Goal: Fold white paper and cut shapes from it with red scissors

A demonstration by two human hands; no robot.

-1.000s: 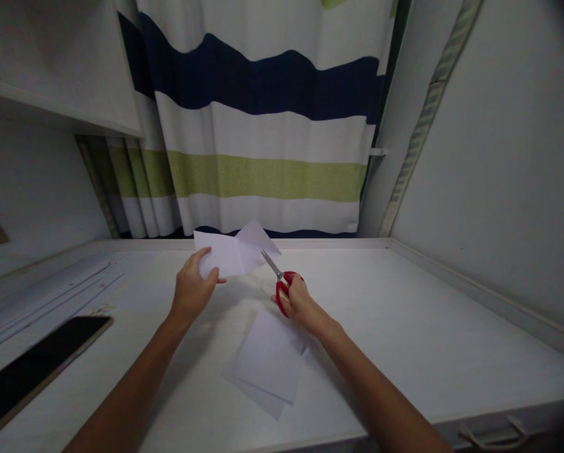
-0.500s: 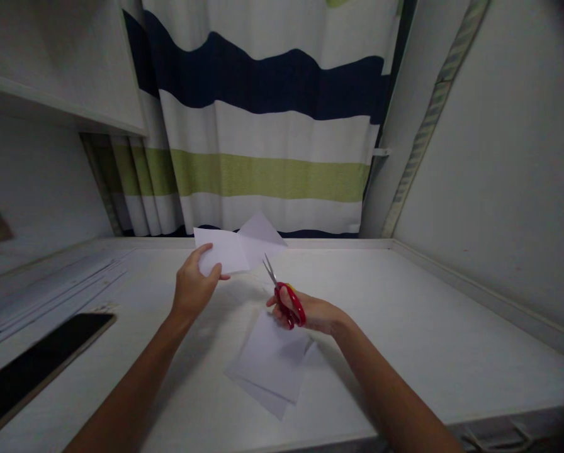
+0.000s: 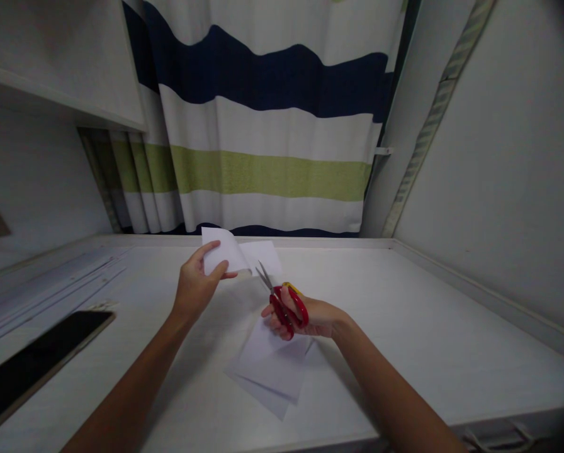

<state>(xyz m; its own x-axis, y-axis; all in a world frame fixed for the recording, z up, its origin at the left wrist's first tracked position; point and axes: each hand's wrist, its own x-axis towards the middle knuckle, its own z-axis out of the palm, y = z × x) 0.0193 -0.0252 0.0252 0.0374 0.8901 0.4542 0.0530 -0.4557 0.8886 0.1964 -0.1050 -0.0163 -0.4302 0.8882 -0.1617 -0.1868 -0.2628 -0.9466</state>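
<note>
My left hand (image 3: 201,274) pinches a piece of white paper (image 3: 258,255) by its left part, thumb in front. The paper is bent along its middle and its right part slants away from me. My right hand (image 3: 289,311) is closed on red-handled scissors (image 3: 282,302) with a bit of yellow on one handle. Their blades are slightly parted and point up and left, close to the lower edge of the paper; I cannot tell whether they touch it. Below my right hand several loose white sheets (image 3: 267,371) overlap on the white table (image 3: 405,340).
A black phone-like slab (image 3: 41,365) lies at the left of the table. Behind the table's raised back edge hangs a striped curtain (image 3: 272,173). A shelf (image 3: 60,94) juts out at upper left, and a white wall (image 3: 513,189) stands on the right.
The right part of the paper has swung down, and my left hand has shifted slightly right. The scissors have tilted further left and their blades and handles have spread wider.
</note>
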